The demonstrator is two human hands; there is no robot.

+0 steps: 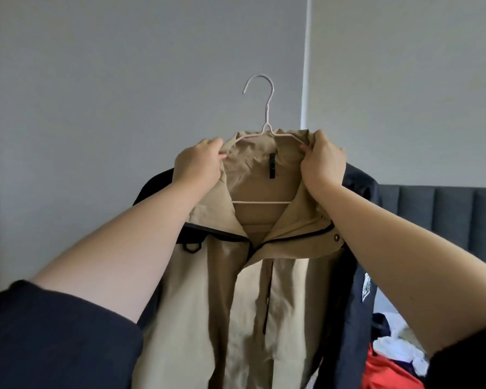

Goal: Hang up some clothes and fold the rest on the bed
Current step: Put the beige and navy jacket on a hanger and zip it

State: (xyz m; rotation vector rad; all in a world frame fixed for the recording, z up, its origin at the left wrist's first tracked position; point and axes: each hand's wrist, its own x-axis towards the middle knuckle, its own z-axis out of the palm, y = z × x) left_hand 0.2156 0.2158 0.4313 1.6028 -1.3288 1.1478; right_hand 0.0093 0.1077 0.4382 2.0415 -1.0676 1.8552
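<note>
Up against the grey wall (124, 80), the head view shows a tan jacket (264, 290) with navy sleeves draped on a white wire hanger (267, 113), whose hook stands free above the collar (253, 161). Left of the hanger's neck, the left hand (198, 161) pinches the collar edge. Right of it, the right hand (321, 161) grips the collar's other side, fingers curled. The jacket's body drops below the hanger, between both forearms. Lower right of the hanger are a dark padded headboard (438, 214) and a heap of clothes (390, 349).
</note>
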